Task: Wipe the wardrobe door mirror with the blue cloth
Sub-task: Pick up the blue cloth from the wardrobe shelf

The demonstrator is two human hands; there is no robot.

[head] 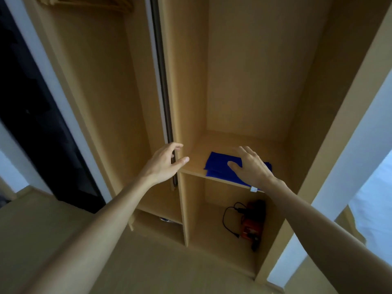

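A folded blue cloth [216,164] lies on a wooden wardrobe shelf [192,166], near its front edge. My right hand [250,166] hovers palm down over the cloth's right part with fingers spread and the thumb touching it; it covers much of the cloth. My left hand [165,162] is at the dark vertical edge of the sliding wardrobe door [163,92], fingers loosely curved against that edge and thumb apart. I cannot tell from here which surface is the mirror.
Below the shelf, an orange power tool [252,221] with a black cable lies in the lower compartment. A wooden divider [182,209] separates the compartments. A dark panel in a white frame [31,124] stands at the left, and hangers [95,3] hang at the top left.
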